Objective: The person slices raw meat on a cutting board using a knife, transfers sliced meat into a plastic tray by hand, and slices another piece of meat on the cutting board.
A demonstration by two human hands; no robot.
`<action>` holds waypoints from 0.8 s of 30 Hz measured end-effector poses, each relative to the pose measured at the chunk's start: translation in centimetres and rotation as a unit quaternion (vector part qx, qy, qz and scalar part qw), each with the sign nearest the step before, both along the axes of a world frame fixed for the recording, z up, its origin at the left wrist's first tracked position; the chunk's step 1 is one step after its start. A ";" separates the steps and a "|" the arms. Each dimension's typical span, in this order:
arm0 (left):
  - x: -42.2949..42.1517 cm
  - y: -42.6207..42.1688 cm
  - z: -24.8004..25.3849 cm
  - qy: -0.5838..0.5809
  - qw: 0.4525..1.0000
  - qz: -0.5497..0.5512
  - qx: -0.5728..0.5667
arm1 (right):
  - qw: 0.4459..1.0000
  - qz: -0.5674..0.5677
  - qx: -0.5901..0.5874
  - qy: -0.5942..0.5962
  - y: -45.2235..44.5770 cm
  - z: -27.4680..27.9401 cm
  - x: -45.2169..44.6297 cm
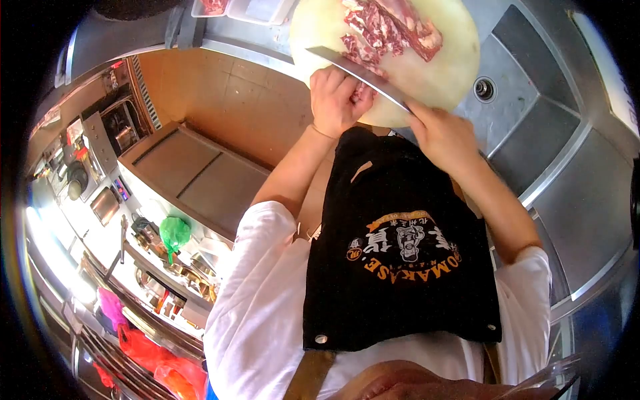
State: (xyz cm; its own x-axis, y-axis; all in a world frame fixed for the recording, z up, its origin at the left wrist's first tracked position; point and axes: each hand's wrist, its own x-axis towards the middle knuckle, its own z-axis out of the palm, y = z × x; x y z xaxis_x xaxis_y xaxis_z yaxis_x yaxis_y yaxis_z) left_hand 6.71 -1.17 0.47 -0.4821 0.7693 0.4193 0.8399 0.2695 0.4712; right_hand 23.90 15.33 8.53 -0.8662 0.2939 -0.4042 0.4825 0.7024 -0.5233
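My right hand [445, 137] is wrapped round the handle of a kitchen knife [363, 72]. Its long blade slants up and left across the edge of a round, pale cutting board [450, 77], right beside my left fingers. My left hand [335, 100] is curled at the board's near left edge, closed on a small piece of raw meat [363, 92] that shows partly by the thumb. Beyond the blade, a larger heap of raw red meat [387, 30] with white fat lies on the board. The handle is mostly hidden in my right hand.
White plastic trays [257, 10] stand at the upper left, one with meat in it. A metal sink with a drain [485, 89] lies right of the board. To the left are a steel counter [200, 170], shelves of kitchenware and a green bag [175, 233].
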 end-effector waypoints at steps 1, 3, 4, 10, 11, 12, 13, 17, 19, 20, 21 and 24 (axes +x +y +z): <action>0.0 0.1 -0.1 0.002 1.000 -0.002 0.000 | 1.000 0.007 -0.002 0.030 0.0 -1.0 -1.3; 0.0 -0.1 -0.4 0.002 1.000 0.008 -0.006 | 0.999 0.011 -0.020 0.025 0.3 -2.0 -2.4; -0.1 -0.1 -0.4 0.002 1.000 0.005 -0.004 | 0.999 0.018 -0.033 0.020 0.5 -2.2 -2.7; 0.0 0.0 -0.6 -0.003 1.000 0.012 0.018 | 0.998 -0.001 -0.069 0.005 2.4 -0.7 3.5; -0.1 0.0 -0.4 -0.008 1.000 0.009 0.017 | 0.998 -0.009 -0.060 0.009 1.9 -2.2 2.3; 0.0 -0.1 -0.3 -0.015 1.000 0.004 0.016 | 0.996 -0.010 -0.065 0.068 1.3 -4.3 0.1; 0.1 -0.1 -0.4 -0.014 1.000 0.006 0.013 | 0.989 -0.009 -0.070 0.127 0.9 -6.1 -2.4; 0.1 -0.4 -0.3 -0.023 1.000 0.004 0.005 | 0.994 0.002 -0.088 0.065 0.7 -7.2 -6.4; 0.0 -0.1 -0.3 -0.031 0.999 0.006 0.018 | 0.994 -0.012 -0.091 0.059 1.9 -6.2 -2.7; 0.2 -0.3 0.0 -0.039 0.999 0.008 0.015 | 0.995 -0.009 -0.085 0.060 2.5 -5.7 0.1; 0.2 -0.5 0.2 -0.045 0.999 0.013 0.009 | 0.996 -0.015 -0.077 0.051 3.2 -5.4 2.4; 0.1 -0.7 0.8 -0.007 1.000 0.002 0.000 | 0.997 -0.025 -0.053 0.047 4.1 -5.6 2.0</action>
